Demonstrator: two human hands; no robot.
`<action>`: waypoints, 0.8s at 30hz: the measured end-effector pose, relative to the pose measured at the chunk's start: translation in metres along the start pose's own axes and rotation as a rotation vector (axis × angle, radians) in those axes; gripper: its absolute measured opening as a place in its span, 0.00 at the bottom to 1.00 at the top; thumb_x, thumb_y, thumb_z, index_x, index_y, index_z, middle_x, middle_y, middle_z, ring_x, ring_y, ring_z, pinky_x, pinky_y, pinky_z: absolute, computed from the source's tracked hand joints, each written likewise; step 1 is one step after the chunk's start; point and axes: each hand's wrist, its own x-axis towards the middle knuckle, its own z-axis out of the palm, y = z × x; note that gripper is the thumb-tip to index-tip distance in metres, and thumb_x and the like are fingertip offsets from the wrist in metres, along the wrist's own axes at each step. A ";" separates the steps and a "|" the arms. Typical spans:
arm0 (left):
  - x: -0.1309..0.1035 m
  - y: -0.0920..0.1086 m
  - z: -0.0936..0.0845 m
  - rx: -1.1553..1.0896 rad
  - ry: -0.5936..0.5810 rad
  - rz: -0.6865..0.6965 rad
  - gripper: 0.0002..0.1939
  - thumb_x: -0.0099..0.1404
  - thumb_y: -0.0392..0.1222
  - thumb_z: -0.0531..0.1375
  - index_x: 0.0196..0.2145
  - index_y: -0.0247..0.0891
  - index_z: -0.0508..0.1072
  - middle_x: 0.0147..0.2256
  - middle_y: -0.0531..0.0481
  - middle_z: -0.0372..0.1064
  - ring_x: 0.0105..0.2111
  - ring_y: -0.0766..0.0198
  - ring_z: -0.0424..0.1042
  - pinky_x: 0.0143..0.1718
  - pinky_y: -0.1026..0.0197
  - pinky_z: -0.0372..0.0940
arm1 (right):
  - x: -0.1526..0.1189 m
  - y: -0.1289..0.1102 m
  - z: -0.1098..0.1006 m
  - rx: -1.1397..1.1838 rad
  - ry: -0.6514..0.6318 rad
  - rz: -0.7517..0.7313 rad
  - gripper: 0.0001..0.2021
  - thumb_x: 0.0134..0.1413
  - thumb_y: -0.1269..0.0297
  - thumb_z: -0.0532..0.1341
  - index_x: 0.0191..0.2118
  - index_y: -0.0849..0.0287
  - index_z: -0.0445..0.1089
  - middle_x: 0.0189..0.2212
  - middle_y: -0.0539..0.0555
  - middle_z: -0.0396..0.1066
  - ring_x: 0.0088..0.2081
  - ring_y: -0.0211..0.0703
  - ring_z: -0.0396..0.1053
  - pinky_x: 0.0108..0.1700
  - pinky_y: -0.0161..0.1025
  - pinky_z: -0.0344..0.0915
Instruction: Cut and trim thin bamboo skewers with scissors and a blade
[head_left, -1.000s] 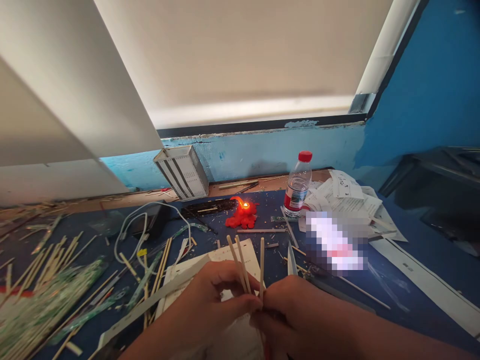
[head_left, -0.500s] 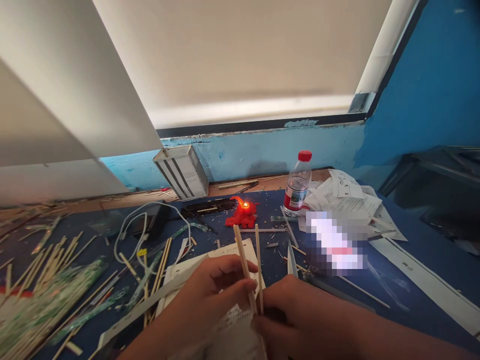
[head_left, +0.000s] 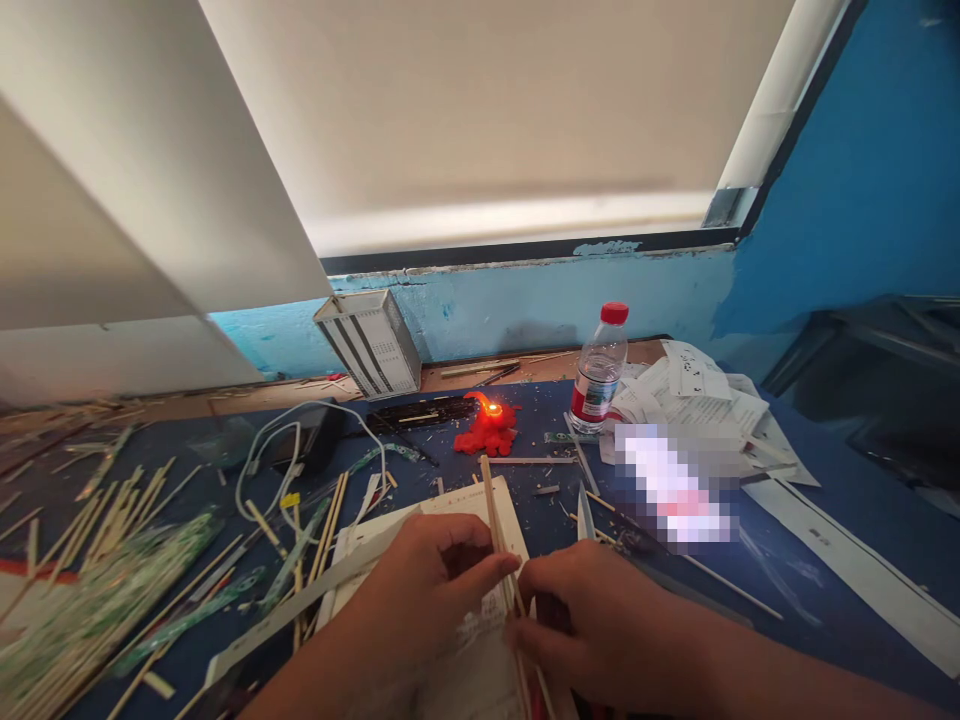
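My left hand (head_left: 442,575) is closed around thin wooden chopsticks (head_left: 490,500), which stand tilted with their tops above my fingers. At their lower part my right hand (head_left: 574,605) is closed, its thumb and fingers curled against the sticks. How many sticks lie between the hands is hard to make out. Below the hands rests a cream printed booklet or paper pad (head_left: 506,495), partly covered by them. Just past the right hand, a pointed blade (head_left: 585,515) lies on the table. A lit red candle (head_left: 489,428) with melted wax stands beyond the hands.
Loose chopsticks and green-printed wrappers (head_left: 142,570) spread over the left side. A white cable (head_left: 251,450) loops there. Behind stand a striped box (head_left: 375,345) and a red-capped bottle (head_left: 598,370). Crumpled papers (head_left: 694,390) and a blurred bright patch (head_left: 675,485) are to the right.
The separate chopstick that stood upright by my right hand has dropped down between the hands. The sticks in my left hand sit slightly lower, and the view has shifted a little.
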 end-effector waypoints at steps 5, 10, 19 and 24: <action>0.000 0.002 0.000 0.129 0.011 0.005 0.18 0.68 0.51 0.62 0.25 0.38 0.77 0.22 0.56 0.66 0.25 0.65 0.60 0.27 0.61 0.54 | 0.001 0.001 0.000 -0.049 -0.002 0.000 0.11 0.60 0.56 0.65 0.31 0.57 0.75 0.26 0.48 0.76 0.26 0.37 0.69 0.28 0.34 0.56; 0.002 0.001 0.000 0.078 0.041 -0.080 0.15 0.67 0.51 0.62 0.28 0.39 0.77 0.25 0.53 0.72 0.26 0.62 0.69 0.28 0.61 0.59 | 0.001 -0.001 0.003 -0.073 0.011 0.004 0.08 0.60 0.57 0.66 0.36 0.55 0.77 0.29 0.49 0.79 0.29 0.38 0.73 0.30 0.34 0.59; 0.002 -0.005 -0.004 0.172 0.155 -0.239 0.19 0.65 0.58 0.60 0.28 0.40 0.72 0.22 0.51 0.72 0.20 0.58 0.71 0.23 0.59 0.58 | 0.005 -0.007 -0.002 -0.102 0.019 -0.019 0.08 0.64 0.58 0.63 0.39 0.54 0.78 0.31 0.50 0.81 0.30 0.41 0.75 0.32 0.35 0.60; 0.000 -0.004 0.002 0.230 0.142 -0.214 0.19 0.59 0.56 0.65 0.21 0.40 0.73 0.22 0.48 0.72 0.25 0.56 0.70 0.26 0.58 0.53 | 0.003 -0.011 -0.004 -0.136 0.025 -0.053 0.10 0.63 0.56 0.64 0.42 0.55 0.79 0.32 0.52 0.81 0.31 0.43 0.75 0.33 0.37 0.60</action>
